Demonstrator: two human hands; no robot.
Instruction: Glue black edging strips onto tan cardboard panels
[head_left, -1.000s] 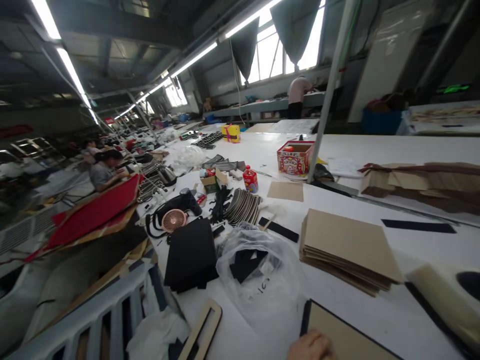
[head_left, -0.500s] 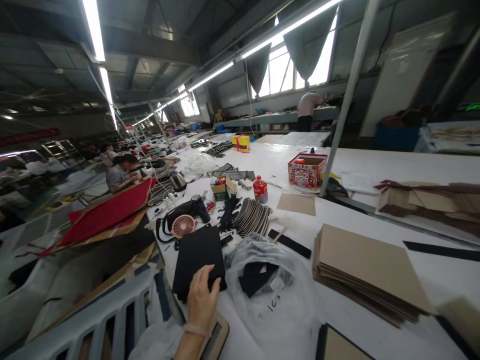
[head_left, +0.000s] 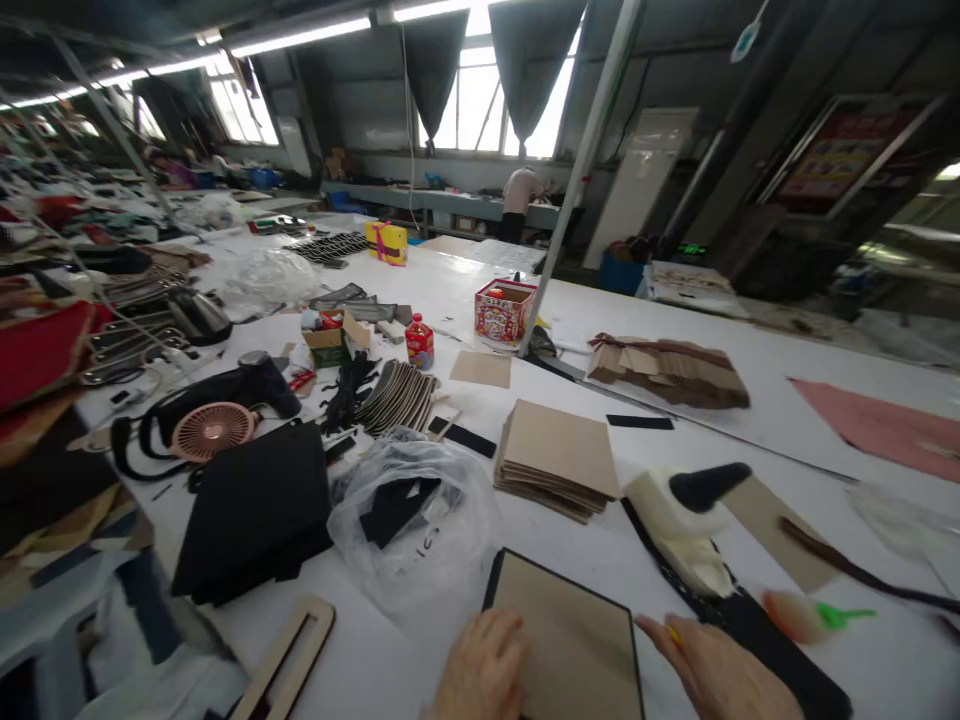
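A tan board with black edging (head_left: 574, 630) lies at the bottom middle of the head view. My left hand (head_left: 484, 665) is at its left edge, fingers bent and close together on the board. Just off the board's right edge is my right hand (head_left: 720, 665), closed, with a small yellow bit showing between thumb and finger; the rest of that item is hidden. Beside the right hand lie a black strip (head_left: 787, 650) and a blurred orange-white bottle with a green tip (head_left: 802, 615). Beyond it is a cream tool with a black handle (head_left: 686, 520).
A stack of tan boards (head_left: 559, 455) stands beyond the black-edged one. To the left are a clear plastic bag (head_left: 450, 540), a black stack (head_left: 255, 510), a pink fan (head_left: 214, 432) and a tan frame piece (head_left: 289, 660). A metal pole (head_left: 577, 180) rises from the table.
The view has swung to the right. My left hand has left the black stack and is now on the black-edged board. My right hand has come into view with something yellow.
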